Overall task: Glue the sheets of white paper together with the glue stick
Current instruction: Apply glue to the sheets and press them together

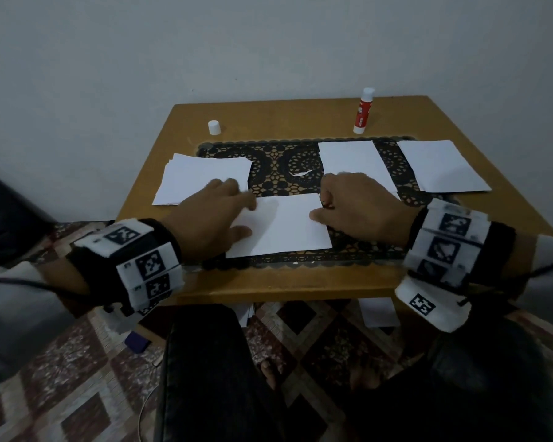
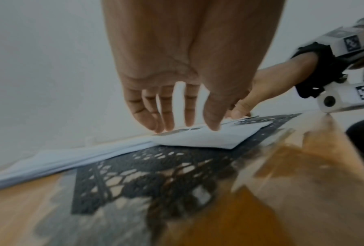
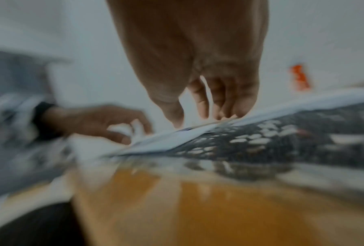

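A white sheet (image 1: 284, 224) lies on the black lace mat (image 1: 275, 161) at the table's near middle. My left hand (image 1: 249, 218) rests on its left edge with fingers spread and straight; in the left wrist view the left hand (image 2: 189, 126) touches the sheet (image 2: 208, 138) with thumb and fingertips. My right hand (image 1: 318, 207) presses thumb and fingertips on the right edge, as the blurred right wrist view of the right hand (image 3: 200, 119) also shows. The red-and-white glue stick (image 1: 363, 111) stands uncapped at the back right. Its white cap (image 1: 214, 127) stands at the back left.
A stack of white sheets (image 1: 201, 177) lies at the left. Two more sheets (image 1: 351, 161) (image 1: 441, 164) lie at the right. A small paper scrap (image 1: 300, 173) sits mid-mat. The wooden table (image 1: 268, 285) stands against a wall. Loose papers (image 1: 379, 312) lie on the floor below.
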A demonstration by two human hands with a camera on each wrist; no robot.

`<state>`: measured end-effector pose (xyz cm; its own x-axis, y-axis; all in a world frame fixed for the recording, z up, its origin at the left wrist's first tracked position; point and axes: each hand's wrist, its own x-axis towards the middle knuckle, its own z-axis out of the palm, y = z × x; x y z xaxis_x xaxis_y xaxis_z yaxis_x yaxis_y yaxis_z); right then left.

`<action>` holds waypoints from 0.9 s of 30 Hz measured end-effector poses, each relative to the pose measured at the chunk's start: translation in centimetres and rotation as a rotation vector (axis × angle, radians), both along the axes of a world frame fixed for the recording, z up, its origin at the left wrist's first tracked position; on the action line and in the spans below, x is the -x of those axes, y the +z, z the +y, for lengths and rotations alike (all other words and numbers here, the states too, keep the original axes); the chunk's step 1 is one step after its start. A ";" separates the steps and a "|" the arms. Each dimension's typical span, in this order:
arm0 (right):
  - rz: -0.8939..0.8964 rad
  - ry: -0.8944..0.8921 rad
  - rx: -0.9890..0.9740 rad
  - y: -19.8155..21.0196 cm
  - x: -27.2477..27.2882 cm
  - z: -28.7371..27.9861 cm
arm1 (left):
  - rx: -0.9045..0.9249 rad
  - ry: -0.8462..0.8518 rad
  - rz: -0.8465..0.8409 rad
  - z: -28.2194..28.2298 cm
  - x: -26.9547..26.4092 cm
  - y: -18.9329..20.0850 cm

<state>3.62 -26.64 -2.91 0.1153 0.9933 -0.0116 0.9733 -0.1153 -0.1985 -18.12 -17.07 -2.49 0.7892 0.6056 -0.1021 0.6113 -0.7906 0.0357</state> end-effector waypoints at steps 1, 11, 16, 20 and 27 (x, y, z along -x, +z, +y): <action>-0.109 0.108 0.034 0.2 0.8 -0.7 | 0.004 -0.076 0.056 -0.5 0.1 0.0; -0.220 0.283 0.540 -0.1 2.1 0.1 | 0.094 -0.117 0.122 -0.9 0.0 0.3; -0.231 0.428 0.624 -0.6 2.8 -1.3 | 0.063 -0.137 0.119 -0.6 0.3 -0.1; -0.251 0.261 0.618 0.1 1.4 0.6 | 0.040 -0.146 0.129 -0.6 0.1 0.0; -0.234 0.347 0.662 0.9 1.6 0.4 | 0.043 -0.156 0.207 -1.4 -0.5 0.5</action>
